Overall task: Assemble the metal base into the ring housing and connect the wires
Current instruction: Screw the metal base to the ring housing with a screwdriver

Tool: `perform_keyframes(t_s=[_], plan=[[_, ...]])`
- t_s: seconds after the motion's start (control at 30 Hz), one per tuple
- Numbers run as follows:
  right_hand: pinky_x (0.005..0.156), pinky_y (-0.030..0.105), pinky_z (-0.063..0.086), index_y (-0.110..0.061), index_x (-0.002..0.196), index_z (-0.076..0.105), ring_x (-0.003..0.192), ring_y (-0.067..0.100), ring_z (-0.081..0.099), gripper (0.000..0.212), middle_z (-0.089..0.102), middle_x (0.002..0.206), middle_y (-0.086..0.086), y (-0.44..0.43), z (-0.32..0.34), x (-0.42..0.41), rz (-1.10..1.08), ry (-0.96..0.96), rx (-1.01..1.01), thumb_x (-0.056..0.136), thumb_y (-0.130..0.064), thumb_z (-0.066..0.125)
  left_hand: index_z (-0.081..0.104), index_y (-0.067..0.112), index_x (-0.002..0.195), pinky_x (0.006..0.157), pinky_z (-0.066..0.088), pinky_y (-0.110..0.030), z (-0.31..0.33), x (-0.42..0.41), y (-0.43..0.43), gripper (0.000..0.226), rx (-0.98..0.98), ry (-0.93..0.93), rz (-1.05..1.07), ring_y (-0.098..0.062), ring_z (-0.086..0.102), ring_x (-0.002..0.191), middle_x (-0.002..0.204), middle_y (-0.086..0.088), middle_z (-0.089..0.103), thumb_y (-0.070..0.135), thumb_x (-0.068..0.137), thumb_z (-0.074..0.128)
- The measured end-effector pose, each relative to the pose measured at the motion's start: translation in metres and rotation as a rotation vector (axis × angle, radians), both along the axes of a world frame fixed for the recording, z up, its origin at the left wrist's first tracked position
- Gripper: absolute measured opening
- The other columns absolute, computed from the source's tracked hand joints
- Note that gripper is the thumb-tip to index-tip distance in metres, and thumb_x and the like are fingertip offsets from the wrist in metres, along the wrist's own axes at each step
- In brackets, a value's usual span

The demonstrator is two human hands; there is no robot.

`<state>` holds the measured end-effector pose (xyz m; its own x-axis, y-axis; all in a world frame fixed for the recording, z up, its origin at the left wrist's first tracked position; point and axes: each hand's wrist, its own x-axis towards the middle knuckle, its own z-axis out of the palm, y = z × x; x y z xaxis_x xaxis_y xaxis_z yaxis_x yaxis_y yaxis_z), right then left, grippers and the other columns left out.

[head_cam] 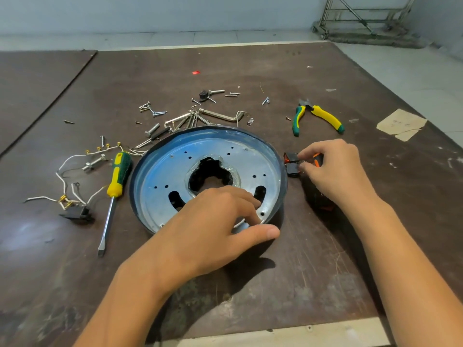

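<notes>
The left hand (pixel 220 221) grips the near rim of the ring housing (pixel 284 179). Its fingers curl down onto the metal base (pixel 162 176) and its thumb stretches along the outside of the rim. The right hand (pixel 333 169) pinches a small black-and-orange part (pixel 290 161) between fingertips and thumb, just beside the housing's right edge and touching or nearly touching it.

The metal base, a silvery disc with small round holes, two curved slots and a jagged central opening, sits inside the dark ring housing in the middle of the counter (pixel 300 271). Its near side is under the left hand. The white wires (pixel 65 161), fitted with brass terminals, lie loose to the left of the housing, well apart from both hands; some run to a black block (pixel 77 214).

A green-and-yellow screwdriver (pixel 117 176) lies between the wires and the housing. Hex keys (pixel 218 115) and scattered screws (pixel 159 112) lie behind it. Green-and-yellow pliers (pixel 318 116) rest beyond the right hand.
</notes>
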<state>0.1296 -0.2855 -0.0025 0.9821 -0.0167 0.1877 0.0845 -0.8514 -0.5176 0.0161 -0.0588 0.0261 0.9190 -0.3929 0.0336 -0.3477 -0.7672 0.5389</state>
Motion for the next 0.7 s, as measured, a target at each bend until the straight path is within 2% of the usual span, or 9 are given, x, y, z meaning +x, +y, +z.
perform_keyframes(t_s=[0.07, 0.17, 0.23, 0.33, 0.4, 0.47, 0.53, 0.6, 0.7], plan=[[0.081, 0.023, 0.049, -0.026, 0.095, 0.078, 0.088, 0.007, 0.061, 0.011, 0.072, 0.096, -0.006, 0.002, 0.013, -0.007, 0.057, -0.062, 0.058, 0.085, -0.020, 0.078, 0.069, 0.036, 0.100, 0.092, 0.052, -0.033, -0.001, 0.000, -0.001, 0.056, -0.008, 0.013, 0.006, 0.001, 0.057, 0.109, 0.116, 0.017, 0.065, 0.078, 0.078, 0.041], [0.058, 0.007, 0.042, -0.026, 0.084, 0.078, 0.063, 0.000, 0.060, 0.012, 0.069, 0.070, -0.014, 0.010, 0.043, -0.026, 0.256, -0.146, 0.287, 0.078, -0.019, 0.085, 0.051, 0.043, 0.111, 0.079, 0.052, -0.024, -0.003, -0.002, -0.001, 0.048, -0.025, 0.018, 0.046, 0.005, 0.057, 0.094, 0.113, 0.022, 0.061, 0.076, 0.077, 0.047], [0.054, 0.005, 0.040, -0.023, 0.083, 0.077, 0.058, -0.002, 0.060, 0.016, 0.071, 0.071, -0.013, 0.018, 0.059, -0.040, 0.460, -0.099, 0.379, 0.074, -0.015, 0.088, 0.044, 0.044, 0.116, 0.081, 0.051, -0.021, -0.005, -0.001, 0.000, 0.049, -0.046, 0.032, 0.059, 0.008, 0.055, 0.097, 0.119, 0.023, 0.059, 0.074, 0.078, 0.053], [0.053, 0.007, 0.038, -0.021, 0.078, 0.075, 0.053, -0.001, 0.055, 0.016, 0.068, 0.066, -0.017, 0.028, 0.063, -0.049, 0.637, 0.047, 0.319, 0.073, -0.013, 0.088, 0.041, 0.043, 0.120, 0.089, 0.052, -0.025, -0.006, -0.001, 0.000, 0.053, -0.079, 0.048, 0.056, 0.006, 0.055, 0.107, 0.119, 0.024, 0.058, 0.072, 0.078, 0.056], [0.049, 0.009, 0.037, -0.021, 0.077, 0.075, 0.051, 0.000, 0.054, 0.014, 0.066, 0.061, -0.018, 0.032, 0.061, -0.049, 0.683, 0.165, 0.249, 0.075, -0.014, 0.087, 0.044, 0.044, 0.116, 0.078, 0.050, -0.022, -0.005, -0.001, -0.001, 0.048, -0.060, 0.038, 0.050, 0.006, 0.056, 0.097, 0.106, 0.023, 0.059, 0.073, 0.079, 0.054], [0.049, 0.017, 0.040, -0.023, 0.076, 0.076, 0.053, 0.003, 0.054, 0.011, 0.070, 0.068, -0.011, 0.034, 0.057, -0.048, 0.711, 0.234, 0.159, 0.075, -0.019, 0.087, 0.051, 0.042, 0.110, 0.072, 0.047, -0.023, -0.004, 0.000, -0.001, 0.045, -0.018, 0.011, 0.042, 0.003, 0.055, 0.089, 0.098, 0.021, 0.058, 0.074, 0.079, 0.049], [0.052, 0.024, 0.044, -0.027, 0.074, 0.076, 0.055, 0.008, 0.054, 0.011, 0.070, 0.070, -0.007, 0.033, 0.056, -0.047, 0.716, 0.245, 0.127, 0.075, -0.023, 0.086, 0.061, 0.038, 0.108, 0.081, 0.050, -0.027, -0.004, 0.003, -0.002, 0.047, 0.001, 0.004, 0.029, 0.002, 0.054, 0.098, 0.108, 0.021, 0.059, 0.073, 0.080, 0.048], [0.051, 0.020, 0.044, -0.028, 0.073, 0.076, 0.055, 0.005, 0.055, 0.012, 0.069, 0.069, -0.011, 0.032, 0.055, -0.046, 0.711, 0.237, 0.131, 0.076, -0.024, 0.086, 0.069, 0.034, 0.105, 0.090, 0.050, -0.029, -0.004, 0.004, -0.002, 0.047, -0.004, 0.008, 0.024, 0.002, 0.053, 0.108, 0.120, 0.021, 0.059, 0.070, 0.081, 0.050], [0.052, 0.023, 0.044, -0.029, 0.071, 0.075, 0.055, 0.005, 0.053, 0.013, 0.068, 0.068, -0.011, 0.034, 0.052, -0.047, 0.696, 0.201, 0.087, 0.076, -0.026, 0.086, 0.073, 0.032, 0.106, 0.093, 0.050, -0.032, -0.005, 0.004, -0.001, 0.048, -0.027, 0.001, 0.023, 0.001, 0.053, 0.112, 0.123, 0.020, 0.060, 0.068, 0.082, 0.053]])
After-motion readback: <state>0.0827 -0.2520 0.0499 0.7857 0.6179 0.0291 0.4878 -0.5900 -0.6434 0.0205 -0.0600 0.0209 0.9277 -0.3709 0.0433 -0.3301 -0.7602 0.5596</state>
